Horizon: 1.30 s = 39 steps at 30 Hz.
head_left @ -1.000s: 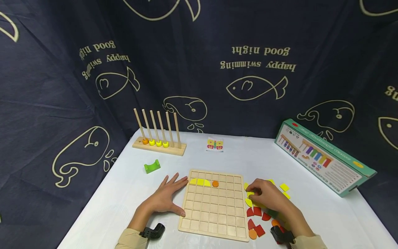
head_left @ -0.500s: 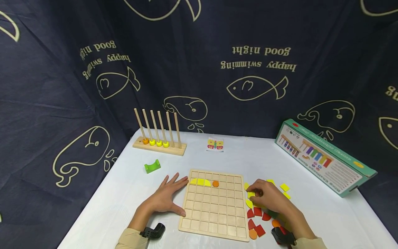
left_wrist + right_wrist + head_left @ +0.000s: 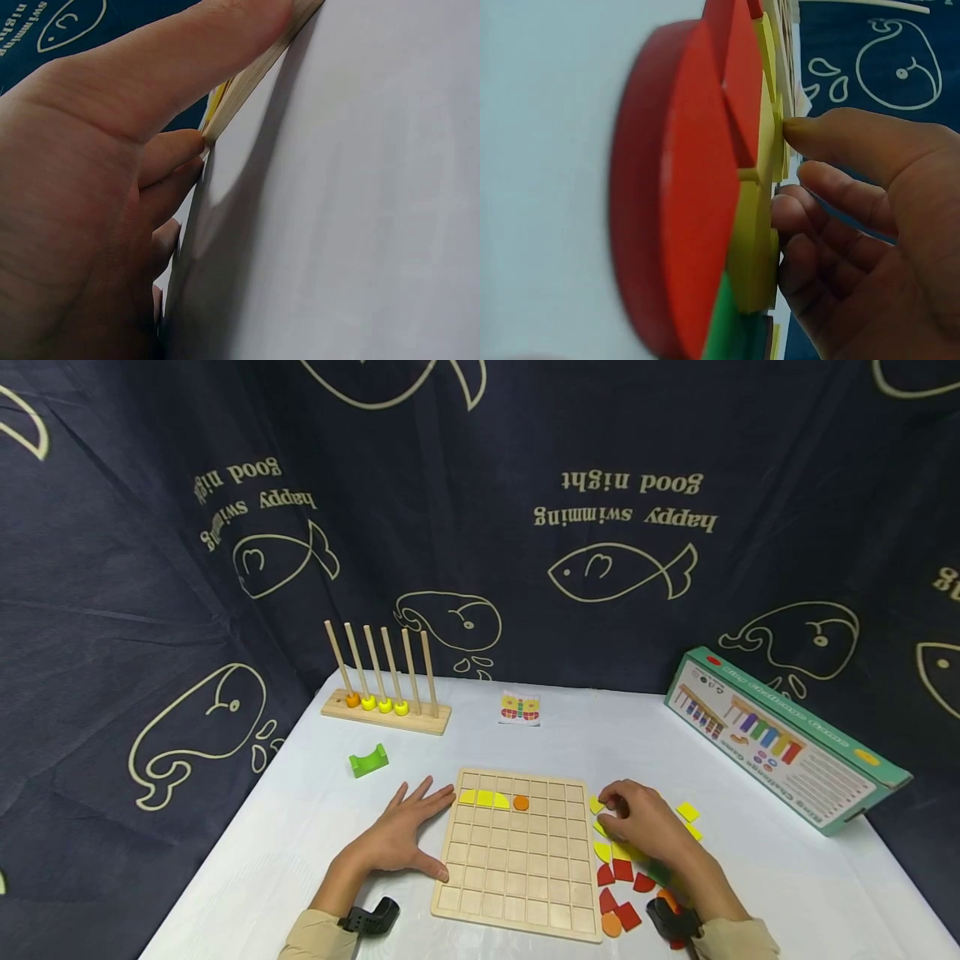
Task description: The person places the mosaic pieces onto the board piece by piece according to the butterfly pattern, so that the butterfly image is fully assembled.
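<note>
My left hand [image 3: 397,835] rests on the table with fingers spread, its thumb and index fingertip at the left edge of the wooden grid board [image 3: 517,864]. In the board's upper rows lie a yellow square [image 3: 485,799] with a rounded yellow piece on each side, and an orange disc [image 3: 521,803]. Right of the board, my right hand [image 3: 647,820] is over a loose group of yellow pieces. Its thumb [image 3: 817,135] touches a yellow piece at the tip, while the other fingers curve loosely apart from it. Several yellow pieces are partly hidden beneath this hand.
Red pieces [image 3: 627,916] and an orange disc [image 3: 611,925] lie near the board's lower right. Behind stand a peg rack [image 3: 427,723] with beads, a green curved block [image 3: 369,762], a butterfly card [image 3: 520,718] and a long game box [image 3: 780,743].
My right hand's fingers have lifted and shifted slightly away from the front, with the thumb and index finger further apart. The left hand and the board stay put.
</note>
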Each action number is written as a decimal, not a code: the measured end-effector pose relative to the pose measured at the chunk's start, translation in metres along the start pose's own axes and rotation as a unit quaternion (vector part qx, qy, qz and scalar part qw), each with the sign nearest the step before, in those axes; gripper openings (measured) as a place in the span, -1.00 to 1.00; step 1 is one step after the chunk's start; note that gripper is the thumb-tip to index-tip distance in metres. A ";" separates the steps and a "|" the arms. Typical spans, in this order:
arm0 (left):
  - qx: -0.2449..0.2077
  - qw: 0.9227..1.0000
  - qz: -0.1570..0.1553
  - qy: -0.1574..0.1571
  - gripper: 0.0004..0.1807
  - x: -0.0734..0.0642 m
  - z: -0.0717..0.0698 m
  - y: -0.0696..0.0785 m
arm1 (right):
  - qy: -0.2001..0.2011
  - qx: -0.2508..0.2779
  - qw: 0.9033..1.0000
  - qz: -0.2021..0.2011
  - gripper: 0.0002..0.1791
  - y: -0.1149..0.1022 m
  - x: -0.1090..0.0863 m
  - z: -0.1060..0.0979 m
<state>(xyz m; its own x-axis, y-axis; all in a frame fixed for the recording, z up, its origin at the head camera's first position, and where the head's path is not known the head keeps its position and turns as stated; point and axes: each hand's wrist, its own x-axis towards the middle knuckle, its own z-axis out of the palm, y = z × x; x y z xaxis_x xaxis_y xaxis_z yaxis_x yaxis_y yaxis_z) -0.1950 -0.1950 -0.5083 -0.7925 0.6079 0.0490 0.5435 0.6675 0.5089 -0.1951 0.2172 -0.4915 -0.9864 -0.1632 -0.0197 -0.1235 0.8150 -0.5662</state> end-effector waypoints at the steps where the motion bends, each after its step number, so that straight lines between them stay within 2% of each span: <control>1: 0.000 1.000 -0.001 0.000 0.34 0.000 0.000 0.000 | 0.003 0.001 1.000 -0.001 -0.66 -0.001 0.001 0.000; 7: 0.004 1.000 -0.006 -0.003 0.34 0.001 -0.001 0.002 | 0.008 -0.013 1.000 -0.010 -0.65 -0.005 0.007 0.001; 20: 0.007 1.000 -0.004 -0.001 0.35 0.001 0.001 -0.001 | 0.022 -0.044 0.999 0.007 -0.71 -0.005 0.015 0.002; 27: 0.013 1.000 -0.006 0.001 0.35 0.001 0.003 -0.003 | -0.001 -0.024 0.999 -0.021 -0.72 -0.001 0.014 -0.002; 29: 0.013 1.000 -0.006 0.002 0.36 0.001 0.003 -0.003 | -0.007 -0.021 1.000 -0.015 -0.72 -0.001 0.014 -0.003; 34: 0.012 1.000 -0.004 0.002 0.35 0.001 0.003 -0.002 | -0.003 -0.026 1.000 0.005 -0.73 -0.003 0.019 -0.005; 39: 0.014 1.000 -0.005 0.001 0.35 0.001 0.001 0.000 | 0.012 -0.031 0.999 -0.010 -0.74 -0.003 0.024 -0.003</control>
<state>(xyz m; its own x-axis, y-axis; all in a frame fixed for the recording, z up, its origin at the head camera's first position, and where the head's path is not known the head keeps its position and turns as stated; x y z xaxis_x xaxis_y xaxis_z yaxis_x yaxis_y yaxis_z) -0.1957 -0.1940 -0.5092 -0.7981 0.6008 0.0461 0.5439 0.6853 0.4843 -0.2183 0.2130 -0.4879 -0.9859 -0.1671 0.0119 -0.1494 0.8445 -0.5142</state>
